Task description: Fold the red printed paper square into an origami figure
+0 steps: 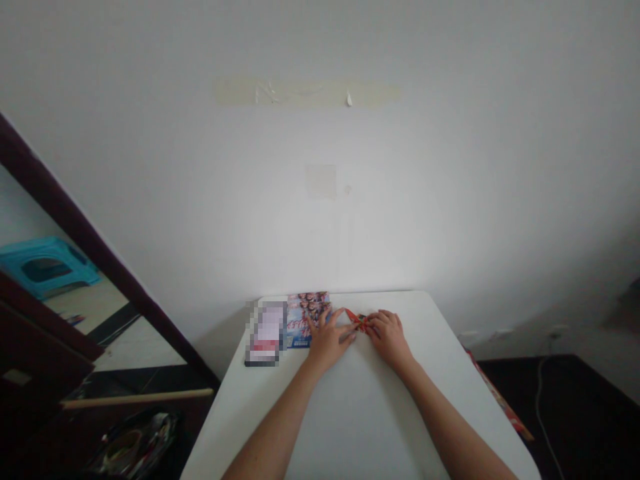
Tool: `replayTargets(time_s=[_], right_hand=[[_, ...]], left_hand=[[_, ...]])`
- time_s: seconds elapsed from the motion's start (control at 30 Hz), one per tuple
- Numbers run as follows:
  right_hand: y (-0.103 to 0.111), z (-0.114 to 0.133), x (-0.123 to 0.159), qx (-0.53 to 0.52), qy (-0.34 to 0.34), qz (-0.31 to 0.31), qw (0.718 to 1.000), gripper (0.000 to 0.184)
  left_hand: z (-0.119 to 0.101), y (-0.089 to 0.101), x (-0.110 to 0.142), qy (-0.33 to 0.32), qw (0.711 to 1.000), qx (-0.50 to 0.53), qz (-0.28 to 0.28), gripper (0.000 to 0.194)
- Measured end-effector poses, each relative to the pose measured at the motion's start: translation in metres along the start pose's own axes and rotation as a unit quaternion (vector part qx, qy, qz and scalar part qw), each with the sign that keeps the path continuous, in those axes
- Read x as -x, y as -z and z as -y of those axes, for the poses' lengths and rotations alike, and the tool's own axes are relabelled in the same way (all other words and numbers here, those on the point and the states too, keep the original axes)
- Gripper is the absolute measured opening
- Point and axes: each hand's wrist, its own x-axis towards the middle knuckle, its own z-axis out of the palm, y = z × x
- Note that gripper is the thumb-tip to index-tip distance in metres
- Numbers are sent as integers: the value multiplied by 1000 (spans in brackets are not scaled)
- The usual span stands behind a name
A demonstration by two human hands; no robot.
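Observation:
My left hand [327, 341] and my right hand [390, 335] meet near the far edge of the white table [345, 427]. Between their fingertips is a small piece of red patterned paper [361, 323], which looks folded, with green and yellow marks and a pointed end sticking up to the left. My left thumb and fingertips press on its left side, with the other fingers spread. The curled fingers of my right hand pinch its right side. Beneath and beside my left hand lies a blue and pink printed sheet [299, 320], partly covered by the fingers.
Left of the sheet lies a blurred-out, phone-like thing [267, 333]. The table's far edge meets a white wall [320, 240]. On the left leans a dark-framed mirror [115, 267] reflecting a blue stool [47, 267]. A cable [540, 387] hangs at the right.

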Motion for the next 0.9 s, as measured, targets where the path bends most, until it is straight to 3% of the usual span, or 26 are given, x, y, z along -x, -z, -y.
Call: replayTargets(time_s=[0.3, 0.6, 0.9], right_hand=[[3, -6, -3, -52, 53, 38, 996, 20], [2, -13, -3, -61, 73, 6, 995, 26], [4, -8, -1, 3, 93, 30, 995, 24]], left_hand=[[2, -4, -1, 17, 1000, -12, -11, 33], [0, -3, -1, 16, 999, -26, -20, 41], [5, -2, -3, 12, 1000, -24, 3, 44]])
